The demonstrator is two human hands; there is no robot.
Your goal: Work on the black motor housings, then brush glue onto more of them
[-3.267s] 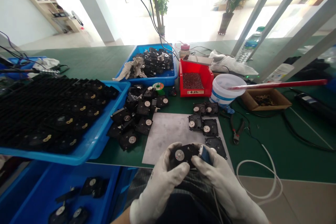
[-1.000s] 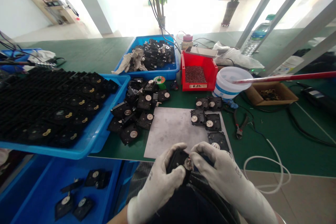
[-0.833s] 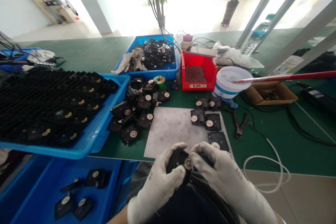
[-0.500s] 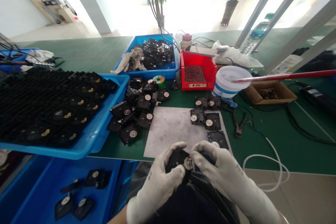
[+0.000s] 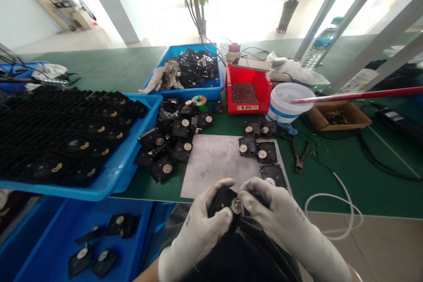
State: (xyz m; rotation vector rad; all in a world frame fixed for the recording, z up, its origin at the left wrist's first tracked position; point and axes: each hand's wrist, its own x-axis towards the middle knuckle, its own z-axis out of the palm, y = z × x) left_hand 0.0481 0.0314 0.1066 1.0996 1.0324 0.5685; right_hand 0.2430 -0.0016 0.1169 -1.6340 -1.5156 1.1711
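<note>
In a white glove, my left hand (image 5: 201, 224) grips a black plastic housing (image 5: 220, 200) with a round silver disc on its face, above my lap at the table's front edge. My gloved right hand (image 5: 274, 207) pinches at the disc's right edge; whatever lies between its fingertips is too small and covered to make out. Similar black housings (image 5: 267, 153) with silver discs lie along the right side of a grey-white sheet (image 5: 218, 163). More of them (image 5: 165, 168) are heaped at the sheet's left.
Left stands a blue tray (image 5: 122, 176) packed with black parts. Behind are a blue bin (image 5: 185, 93), a red bin (image 5: 249, 109) of small brown pieces, a white bucket (image 5: 284, 112) and a cardboard box (image 5: 360, 120). Pliers (image 5: 300, 158) and a white tube (image 5: 350, 211) lie at the right.
Both hands keep nearly the same hold. My right fingertips have shifted very slightly left at the disc's edge, and the view has moved a little.
</note>
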